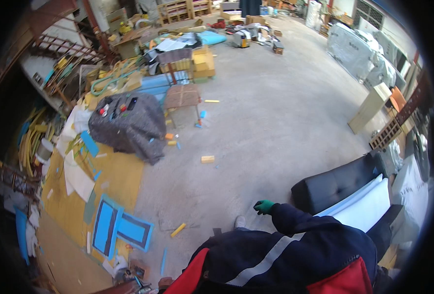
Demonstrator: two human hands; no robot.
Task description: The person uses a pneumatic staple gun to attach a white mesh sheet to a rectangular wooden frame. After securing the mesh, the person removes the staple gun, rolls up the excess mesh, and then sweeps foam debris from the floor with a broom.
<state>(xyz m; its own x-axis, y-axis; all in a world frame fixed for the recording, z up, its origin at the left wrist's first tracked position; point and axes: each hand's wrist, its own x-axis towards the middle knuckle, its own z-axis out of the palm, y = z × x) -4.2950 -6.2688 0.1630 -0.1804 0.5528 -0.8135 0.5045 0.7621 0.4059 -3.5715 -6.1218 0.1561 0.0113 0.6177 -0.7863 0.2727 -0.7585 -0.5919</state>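
My right hand [263, 207], in a green glove with dark fingertips, hangs over the grey concrete floor at the end of a dark blue sleeve. Its fingers are loosely bent and apart, and I see nothing held in them. Close by is my shoe [240, 222]; to the right lies a black tufted cushion [332, 183] with white foam sheets [359, 208] against it. At the lower edge, a small part of my left hand [165, 282] seems to show beside the red-edged jacket. Its fingers are hidden. Blue panels with dark borders [105, 225] lie to the left.
A table under a grey cloth [129, 125] stands at the left, beside a brown stool [181, 96]. Yellow foam scraps [207, 159] dot the floor. Piled foam and sheets [177, 49] fill the back left. Plastic-wrapped furniture [349, 51] and a wooden panel [369, 108] line the right.
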